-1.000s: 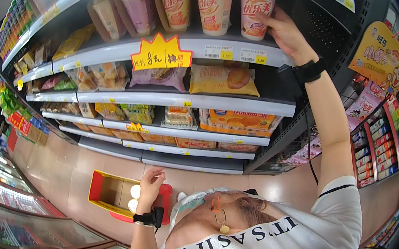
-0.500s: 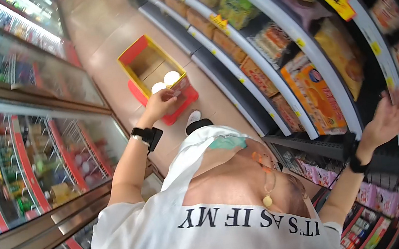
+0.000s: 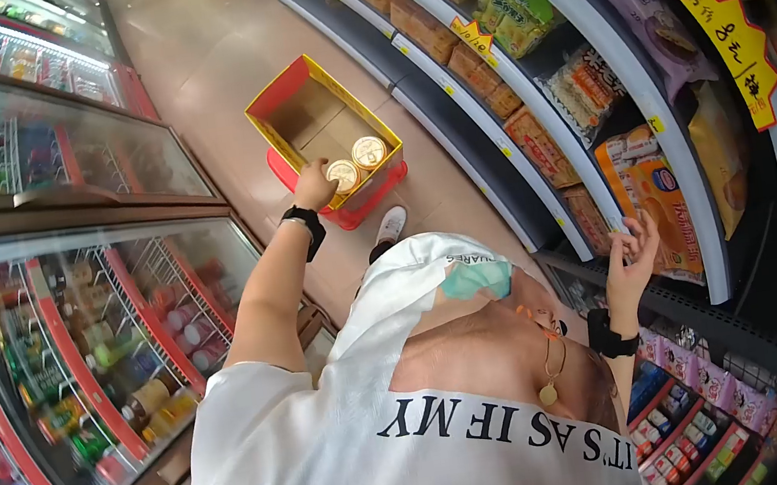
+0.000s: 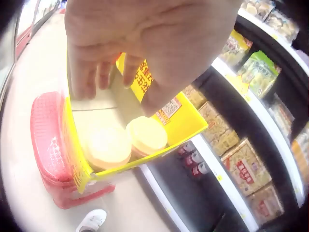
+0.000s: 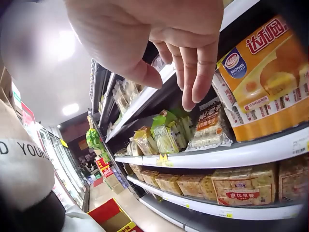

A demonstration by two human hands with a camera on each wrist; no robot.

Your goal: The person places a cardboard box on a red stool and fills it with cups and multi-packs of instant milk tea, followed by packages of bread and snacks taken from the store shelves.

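My left hand (image 3: 312, 189) reaches over the near edge of a yellow and red cardboard box (image 3: 278, 88), its fingers loosely extended. Two lidded cups stand upright in the box's near end; the fingertips are right at the lid of the left cup (image 3: 342, 178), while the other cup (image 3: 370, 153) stands beside it. In the left wrist view the fingers (image 4: 84, 79) point down into the box, nothing held between them. My right hand (image 3: 633, 259) hangs relaxed before the shelves, nearest to an orange snack pack (image 5: 265, 72), and holds nothing.
Under the box is a red plastic stool or basket (image 4: 46, 140) on the tiled floor. Stocked shelves (image 3: 487, 171) line the right side, with a yellow price sign (image 3: 731, 50). Glass-door fridges (image 3: 87, 341) stand along the left. A white shoe (image 3: 392, 223) is beside the box.
The right hand has left the cup on the upper shelf and dropped to the lower shelves. The view has turned toward the box, and the left hand has moved over it.
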